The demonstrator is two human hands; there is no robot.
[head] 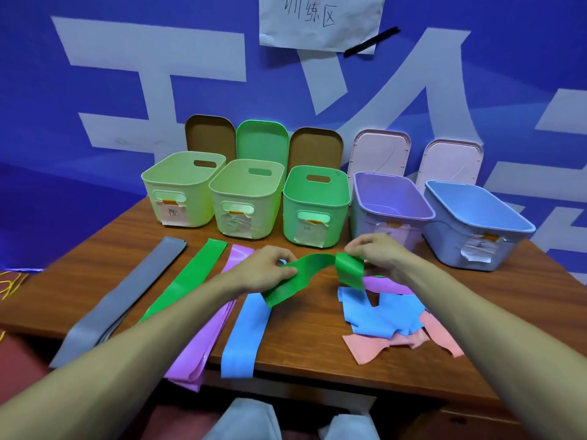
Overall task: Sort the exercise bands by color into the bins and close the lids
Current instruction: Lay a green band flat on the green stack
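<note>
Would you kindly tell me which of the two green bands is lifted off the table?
The bent green band at the centre, curving up above the blue band; the flat green band lies straight between the grey band and purple bands.

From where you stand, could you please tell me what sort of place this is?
Probably an indoor training station: a wooden table against a blue printed banner, a handwritten paper sign taped above, and five labelled bins with lids propped behind them.
</note>
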